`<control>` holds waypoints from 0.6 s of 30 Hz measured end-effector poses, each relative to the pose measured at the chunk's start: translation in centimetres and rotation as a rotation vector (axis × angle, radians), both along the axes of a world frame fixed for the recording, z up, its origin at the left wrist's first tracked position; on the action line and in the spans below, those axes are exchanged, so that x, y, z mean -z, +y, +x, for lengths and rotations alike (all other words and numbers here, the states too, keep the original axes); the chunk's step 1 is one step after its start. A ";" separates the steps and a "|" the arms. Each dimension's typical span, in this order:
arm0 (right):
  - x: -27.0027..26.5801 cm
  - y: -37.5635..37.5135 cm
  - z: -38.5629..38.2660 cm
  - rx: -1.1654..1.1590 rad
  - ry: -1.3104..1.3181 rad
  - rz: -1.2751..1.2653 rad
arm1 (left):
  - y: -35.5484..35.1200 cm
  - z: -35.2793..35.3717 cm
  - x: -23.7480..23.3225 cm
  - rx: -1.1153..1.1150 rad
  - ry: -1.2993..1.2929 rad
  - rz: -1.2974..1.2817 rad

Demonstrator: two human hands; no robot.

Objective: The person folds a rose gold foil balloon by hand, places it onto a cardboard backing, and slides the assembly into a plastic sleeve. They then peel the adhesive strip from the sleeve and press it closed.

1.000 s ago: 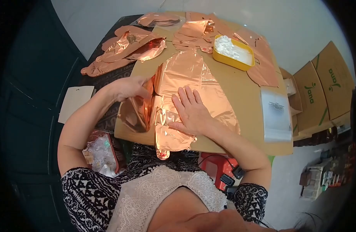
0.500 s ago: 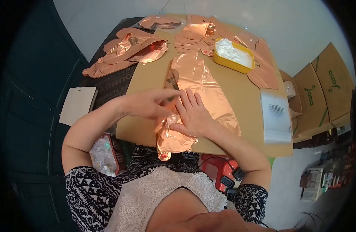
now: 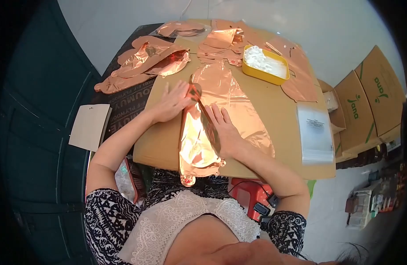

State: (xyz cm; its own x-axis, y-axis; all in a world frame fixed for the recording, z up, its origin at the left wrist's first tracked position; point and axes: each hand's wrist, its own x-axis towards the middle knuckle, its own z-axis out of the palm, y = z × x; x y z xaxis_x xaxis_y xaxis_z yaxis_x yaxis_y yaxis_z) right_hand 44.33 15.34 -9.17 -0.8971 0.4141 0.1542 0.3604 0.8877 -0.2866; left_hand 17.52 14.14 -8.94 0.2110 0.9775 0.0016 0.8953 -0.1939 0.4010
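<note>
A flat, shiny copper-coloured foil balloon (image 3: pixel 247 115) lies lengthwise on the cardboard-topped table, its near end hanging slightly over the front edge. Its left side is folded over into a narrow strip with a dark-looking crease. My right hand (image 3: pixel 225 134) rests flat on the foil just right of that fold, fingers stretched out. At the fold's upper left, my left hand (image 3: pixel 171 104) touches the foil with its fingers extended and somewhat apart. Part of the foil under both hands is hidden.
More copper foil balloons (image 3: pixel 146 59) are piled at the back left and back right. A yellow tub (image 3: pixel 265 77) holds white material. Clear plastic bags (image 3: pixel 315 134) lie at the right edge. Cardboard boxes (image 3: pixel 356 101) stand to the right, and a beige board (image 3: pixel 89 126) is at the left.
My left hand has moved up and left, away from my right hand, uncovering the folded strip, which now lies smoother. My right hand has stayed nearly in place.
</note>
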 end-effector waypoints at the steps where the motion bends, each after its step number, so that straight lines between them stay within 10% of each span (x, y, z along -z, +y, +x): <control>1: -1.2 -0.5 0.2 0.024 -0.019 -0.077 | -0.4 0.7 -0.4 0.023 0.004 0.006; 18: 0.4 -0.3 -0.3 0.040 -0.078 0.110 | -0.1 5.3 -0.7 0.103 0.284 0.109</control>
